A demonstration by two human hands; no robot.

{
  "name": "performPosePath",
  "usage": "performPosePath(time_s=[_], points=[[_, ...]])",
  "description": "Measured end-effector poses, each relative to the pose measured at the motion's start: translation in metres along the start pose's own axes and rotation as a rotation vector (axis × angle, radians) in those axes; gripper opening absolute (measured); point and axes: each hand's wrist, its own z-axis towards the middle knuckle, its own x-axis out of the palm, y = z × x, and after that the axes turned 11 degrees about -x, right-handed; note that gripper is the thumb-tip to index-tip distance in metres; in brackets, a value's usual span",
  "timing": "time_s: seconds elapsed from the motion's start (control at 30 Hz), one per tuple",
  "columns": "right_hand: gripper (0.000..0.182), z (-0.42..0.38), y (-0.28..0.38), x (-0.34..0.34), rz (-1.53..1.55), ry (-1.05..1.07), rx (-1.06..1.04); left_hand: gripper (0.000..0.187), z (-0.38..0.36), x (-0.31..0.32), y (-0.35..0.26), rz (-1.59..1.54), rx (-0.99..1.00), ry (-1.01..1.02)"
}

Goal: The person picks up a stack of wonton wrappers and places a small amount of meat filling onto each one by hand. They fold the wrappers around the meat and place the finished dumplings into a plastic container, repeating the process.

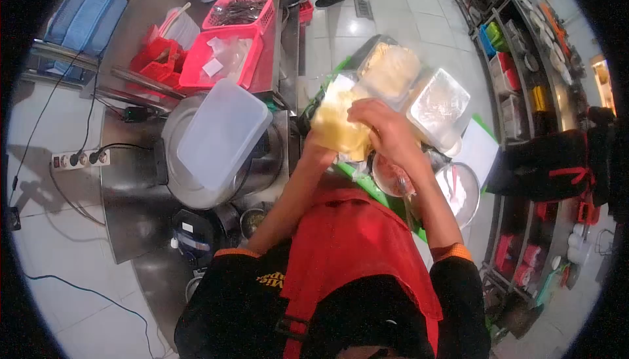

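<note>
Here both hands (386, 133) clasp a pale yellow, crinkled plastic-wrapped bag (337, 129).

Place: it was a commercial kitchen.
Surfaces: a long stainless-steel counter (141, 221) stood on white floor tiles (400, 18).
Storage: open metal shelving (524, 64) held containers.
Gear: red plastic baskets (223, 57) sat by a large steel pot (252, 169).

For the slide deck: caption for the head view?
Both hands, left hand and right hand, grip a yellow bag over stacked containers.
</note>
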Motion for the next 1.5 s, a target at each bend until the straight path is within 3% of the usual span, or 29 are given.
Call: performPosePath(time_s=[0.1,0.13,0.2,0.33,0.4,0.43,0.5,0.53,0.6,0.7,0.77,0.83,0.9,0.97,1.0,1.03,1.1,1.23,1.3,1.33,1.4,1.5], points=[[0.033,-0.014,-0.005,0.012,-0.027,0.075,0.12,0.04,0.006,-0.021,0.012,0.211,-0.001,0.06],[0.033,-0.013,0.002,0.009,0.056,-0.006,0.163,0.04,0.003,-0.023,0.008,0.205,-0.008,0.05],[0.033,-0.015,0.011,0.01,0.194,-0.127,0.286,0.037,-0.002,-0.024,-0.005,1.009,0.334,0.04],[0.029,-0.026,0.005,0.023,0.283,-0.302,0.333,0.033,-0.001,-0.026,0.012,0.742,0.192,-0.014],[0.022,-0.027,0.012,0.032,0.285,-0.391,0.629,0.031,-0.01,-0.008,-0.023,1.27,0.321,-0.045],[0.022,-0.03,0.011,0.035,0.288,-0.389,0.636,0.031,-0.015,0.002,-0.031,1.269,0.313,-0.044],[0.017,-0.036,0.006,0.043,0.172,-0.333,0.621,0.034,-0.024,0.017,-0.04,0.896,0.065,-0.155],[0.017,-0.035,0.008,0.048,0.174,-0.335,0.628,0.034,-0.025,0.011,-0.031,0.897,0.058,-0.151],[0.016,-0.028,0.015,0.064,0.339,-0.37,0.623,0.042,-0.026,-0.009,0.0,-0.519,-0.402,-0.154],[0.013,-0.034,0.013,0.091,0.529,-0.413,0.565,0.048,-0.046,-0.034,0.014,-0.765,-0.317,-0.022],[0.016,-0.034,0.018,0.096,0.514,-0.42,0.548,0.048,-0.056,-0.014,-0.02,-0.826,-0.348,-0.123],[0.022,-0.038,0.019,0.103,0.148,-0.25,0.399,0.048,-0.072,-0.011,-0.026,-0.886,-0.378,-0.228],[0.03,-0.043,0.02,0.108,0.174,-0.265,0.347,0.045,-0.083,-0.026,-0.009,-0.679,-0.416,-0.305],[0.024,-0.052,0.02,0.107,0.285,-0.23,0.377,0.044,-0.087,-0.024,-0.009,-0.527,-0.432,-0.413],[0.017,-0.058,0.011,0.106,0.16,-0.208,0.433,0.044,-0.09,-0.023,-0.009,-0.372,-0.446,-0.511],[0.013,-0.059,0.005,0.101,0.245,-0.26,0.631,0.044,-0.093,-0.025,-0.008,-0.375,-0.447,-0.519],[0.019,-0.077,-0.028,0.095,-0.128,-0.171,0.635,0.044,-0.095,-0.033,-0.005,-0.49,-0.421,-0.535],[0.029,-0.09,-0.075,0.099,-0.261,-0.06,0.747,0.041,-0.093,-0.042,-0.003,-0.521,-0.428,-0.554],[0.038,-0.079,-0.077,0.103,-0.34,0.096,0.857,0.039,-0.091,-0.042,-0.008,-0.538,-0.417,-0.495],[0.038,-0.077,-0.075,0.108,-0.339,0.095,0.857,0.039,-0.09,-0.043,-0.009,-0.537,-0.416,-0.496],[0.045,-0.074,-0.076,0.117,-0.473,0.088,0.645,0.039,-0.089,-0.044,-0.011,-0.52,-0.419,-0.515],[0.043,-0.079,-0.081,0.126,-0.516,0.149,0.609,0.039,-0.09,-0.047,-0.011,-0.539,-0.411,-0.492]])
